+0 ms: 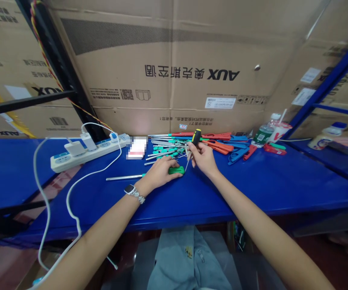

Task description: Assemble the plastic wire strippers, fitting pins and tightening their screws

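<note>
On the blue table, my left hand (161,174) is closed around a green stick lighter (176,170), pressing it down flat. Its long metal tube points left, past my wrist. My right hand (204,159) grips a screwdriver (196,137) with a black and yellow handle, tilted with its shaft downward. The shaft's lower end is at the right end of the green handle; whether it sits in a screw is too small to tell. Just behind both hands lies a pile of metal tubes with green collars (164,151).
Several red lighter handles (219,146) and blue handles (237,155) lie right of the pile. A bottle (263,135) and a cup (281,129) stand at the back right. On the left are a power strip (74,159) and loose white cables. Cardboard (176,48) rises behind.
</note>
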Available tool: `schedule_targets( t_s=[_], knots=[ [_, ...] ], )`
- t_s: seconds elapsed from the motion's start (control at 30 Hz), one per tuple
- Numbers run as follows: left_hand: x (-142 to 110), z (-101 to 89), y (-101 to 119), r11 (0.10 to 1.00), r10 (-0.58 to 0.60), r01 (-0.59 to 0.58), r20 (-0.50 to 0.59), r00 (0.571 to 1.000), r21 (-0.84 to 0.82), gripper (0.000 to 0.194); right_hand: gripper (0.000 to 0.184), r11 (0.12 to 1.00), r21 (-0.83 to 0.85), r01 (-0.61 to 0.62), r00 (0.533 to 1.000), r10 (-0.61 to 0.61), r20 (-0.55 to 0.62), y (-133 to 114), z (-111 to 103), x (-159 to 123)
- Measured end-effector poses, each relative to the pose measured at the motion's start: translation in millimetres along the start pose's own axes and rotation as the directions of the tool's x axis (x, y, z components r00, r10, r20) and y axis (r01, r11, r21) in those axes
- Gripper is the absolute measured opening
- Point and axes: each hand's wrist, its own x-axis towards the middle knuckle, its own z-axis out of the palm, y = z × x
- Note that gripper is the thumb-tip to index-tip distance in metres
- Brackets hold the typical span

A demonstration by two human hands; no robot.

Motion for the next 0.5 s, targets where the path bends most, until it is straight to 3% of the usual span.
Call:
schedule_targets(
  t_s=[0.1,0.2,0.33,0.5],
  knots=[
    [-3,-10.9,5,0.997,-0.014,0.016,-0.025,1.0,0.074,0.053,0.054,0.946,-0.321,0.036,0.999,-0.023,0.044,4,-15,-7],
    [-14,-28.7,3,0.995,-0.047,0.05,-0.034,0.998,0.087,0.072,0.053,0.726,-0.686,0.045,0.981,0.098,0.168,4,-27,-18],
    [-41,-50.4,-11,0.993,-0.064,0.065,-0.011,0.998,0.101,0.063,0.045,0.469,-0.874,0.128,0.944,0.212,0.253,-2,-37,-28],
    [-68,-54.5,-30,0.984,-0.144,0.141,0.021,0.989,0.104,0.032,0.037,0.337,-0.925,0.175,0.937,0.232,0.262,-8,-37,-29]
  ],
)
